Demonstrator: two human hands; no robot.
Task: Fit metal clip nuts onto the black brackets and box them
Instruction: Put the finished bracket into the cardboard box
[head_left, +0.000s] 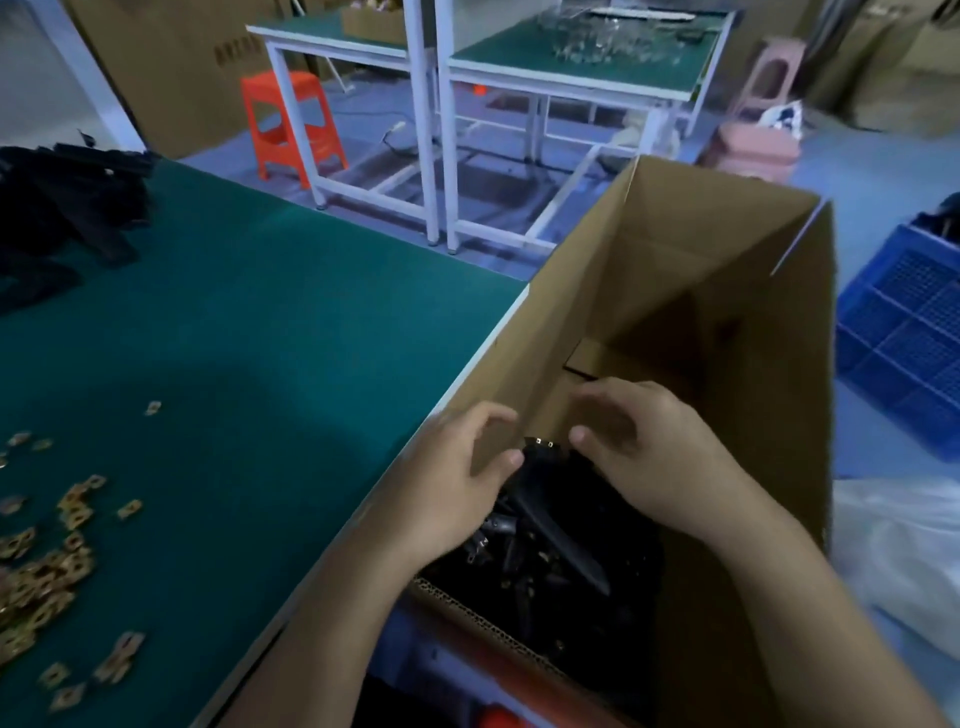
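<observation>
An open cardboard box (696, 270) stands against the right edge of the green table (260, 338), with a pile of black brackets (561, 571) in its near end. Both my hands are inside the box above that pile. Between them is one long black bracket (550, 499), its upper end carrying a brass clip nut. My left hand (447, 488) has curled fingers and its thumb tip lies against that end. My right hand (654, 447) curls over the other side, thumb beside the nut. Loose brass clip nuts (47, 571) lie scattered at the table's near left.
A heap of bare black brackets (62, 202) sits at the table's far left. Beyond the table stand white-framed workbenches (571, 78), an orange stool (291, 124) and pink stools (753, 145). A blue crate (904, 332) sits on the floor right of the box, and white plastic sheeting (904, 551) lies nearer.
</observation>
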